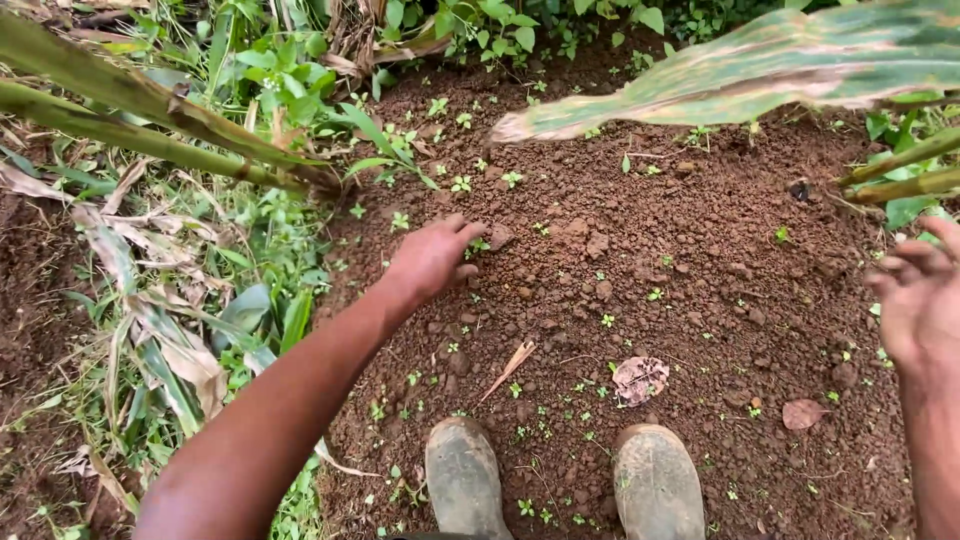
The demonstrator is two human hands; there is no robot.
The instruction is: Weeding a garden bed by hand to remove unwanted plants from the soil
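While the left hand (432, 258) reaches forward over the soil (690, 250), its fingers lie close together and bent down, with the tips at a small green seedling (478, 245) near the middle of the bare patch. Whether the fingers pinch the seedling or only touch it I cannot tell, since the hand's back hides the tips. A clod (500, 236) sits just beside the seedling on its right.

The right hand (920, 300) hangs at the right edge of the patch, palm turned inward, fingers loosely curled and apart, holding nothing.

The soil is reddish brown, crumbly and dotted with many more tiny seedlings. Two muddy boots (465, 480) stand at the near edge of the patch, toes pointing forward. Between them and the left hand lies a dry, pale leaf sliver (512, 362), and a curled brown leaf (640, 378) lies just ahead of the right boot. Another brown leaf (802, 413) lies near the right forearm.

Along the left edge of the patch run grass and dry husks (160, 330), and two thick green stalks (150, 120) slant in from the upper left corner, ending near the patch's far left side. A broad, streaked leaf (740, 75) overhangs the far right of the soil, and thinner stalks (905, 170) cross in above the right hand.
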